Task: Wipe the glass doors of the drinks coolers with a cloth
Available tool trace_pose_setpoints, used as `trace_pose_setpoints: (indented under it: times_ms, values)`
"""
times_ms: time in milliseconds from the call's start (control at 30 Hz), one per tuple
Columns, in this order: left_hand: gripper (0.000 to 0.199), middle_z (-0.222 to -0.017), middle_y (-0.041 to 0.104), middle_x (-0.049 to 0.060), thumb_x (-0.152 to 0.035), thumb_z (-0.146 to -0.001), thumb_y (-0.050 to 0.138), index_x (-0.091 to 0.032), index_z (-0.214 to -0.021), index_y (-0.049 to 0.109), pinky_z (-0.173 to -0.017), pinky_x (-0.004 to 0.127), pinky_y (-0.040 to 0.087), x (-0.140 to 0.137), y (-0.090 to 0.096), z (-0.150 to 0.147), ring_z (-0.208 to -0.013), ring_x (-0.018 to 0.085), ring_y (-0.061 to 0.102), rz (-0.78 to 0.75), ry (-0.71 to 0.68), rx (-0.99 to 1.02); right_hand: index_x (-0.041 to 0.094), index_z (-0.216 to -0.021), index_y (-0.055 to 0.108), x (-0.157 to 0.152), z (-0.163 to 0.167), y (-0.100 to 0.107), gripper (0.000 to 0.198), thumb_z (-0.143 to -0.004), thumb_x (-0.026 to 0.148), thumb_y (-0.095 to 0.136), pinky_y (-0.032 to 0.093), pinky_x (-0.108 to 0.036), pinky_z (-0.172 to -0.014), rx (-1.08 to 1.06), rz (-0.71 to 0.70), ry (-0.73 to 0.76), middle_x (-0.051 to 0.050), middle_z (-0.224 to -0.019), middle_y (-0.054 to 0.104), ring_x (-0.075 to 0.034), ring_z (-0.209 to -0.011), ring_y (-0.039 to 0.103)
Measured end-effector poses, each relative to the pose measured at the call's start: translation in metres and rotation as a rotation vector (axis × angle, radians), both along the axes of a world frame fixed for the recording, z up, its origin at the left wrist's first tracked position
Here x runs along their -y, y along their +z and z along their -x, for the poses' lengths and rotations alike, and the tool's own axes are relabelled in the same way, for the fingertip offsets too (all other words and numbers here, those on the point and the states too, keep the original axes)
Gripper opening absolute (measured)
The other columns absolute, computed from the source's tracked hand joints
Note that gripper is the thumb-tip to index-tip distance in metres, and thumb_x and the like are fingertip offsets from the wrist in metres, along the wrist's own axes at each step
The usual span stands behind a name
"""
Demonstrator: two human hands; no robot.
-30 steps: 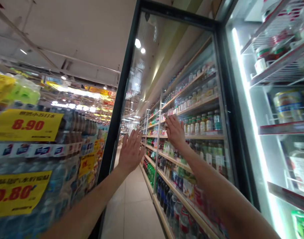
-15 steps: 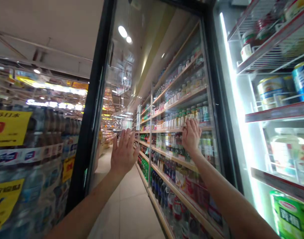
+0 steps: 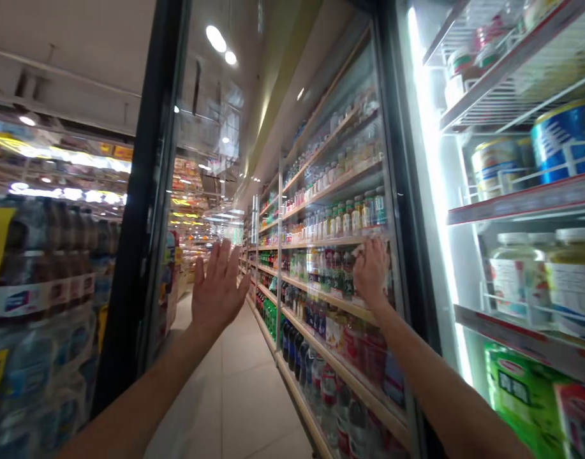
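A tall glass door in a black frame stands swung out in front of me, with the aisle showing through it. My left hand lies against the pane, palm forward and fingers stretched upward, holding nothing. Farther right, near the side of the door beside the lit cooler, my right hand is on the glass with its fingers bent. A small whitish cloth or tissue peeks out at its fingertips; most of it is hidden by the hand.
The lit cooler at right holds cans, bottles and green packs on wire shelves. Stacked bottle packs with yellow signs stand at left. Beyond the glass, long drink shelves line a tiled aisle floor.
My right hand has slid a little down the glass. The view has turned slightly right, so the door and my left hand sit farther left.
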State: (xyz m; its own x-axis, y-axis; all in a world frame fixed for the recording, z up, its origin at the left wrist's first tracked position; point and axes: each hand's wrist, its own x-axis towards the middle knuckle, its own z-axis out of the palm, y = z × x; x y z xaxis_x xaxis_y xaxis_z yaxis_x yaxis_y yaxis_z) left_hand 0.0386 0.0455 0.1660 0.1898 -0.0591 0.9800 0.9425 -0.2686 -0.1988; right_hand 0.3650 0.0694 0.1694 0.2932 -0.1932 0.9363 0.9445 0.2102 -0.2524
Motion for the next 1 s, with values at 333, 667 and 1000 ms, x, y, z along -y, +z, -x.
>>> trace_pose_setpoints:
  times_ms: [333,667,1000]
  values:
    - [0.058,-0.147,0.024,0.01,-0.035,-0.089,0.037,-0.02,-0.142,0.02,-0.111,0.05,0.013,-0.002,-0.001,0.0,-0.137,0.026,0.02,0.014,-0.07,0.024,0.021,-0.126,0.05,0.007,0.035,-0.014,0.043,-0.086,0.024,0.035,0.023,-0.047,-0.108,0.319,0.036,0.051,-0.009,-0.135,0.046,-0.022,-0.133,0.03]
    - [0.06,-0.146,0.026,0.015,-0.032,-0.089,0.038,-0.015,-0.143,0.018,-0.111,0.05,0.014,0.002,-0.021,-0.008,-0.137,0.026,0.019,0.015,-0.016,-0.007,0.02,-0.126,0.05,0.013,0.099,-0.026,0.042,-0.087,0.021,0.036,0.019,-0.043,-0.111,0.592,0.041,0.063,-0.007,-0.135,0.047,-0.019,-0.135,0.026]
    - [0.069,-0.144,0.029,0.012,-0.027,-0.088,0.041,-0.017,-0.144,0.002,-0.112,0.046,0.012,-0.001,-0.04,-0.011,-0.137,0.023,0.02,-0.026,0.01,-0.106,0.012,-0.127,0.05,0.001,-0.007,-0.039,0.046,-0.088,0.028,0.033,0.032,-0.054,-0.101,-0.043,-0.047,-0.012,-0.018,-0.131,0.048,-0.029,-0.129,0.036]
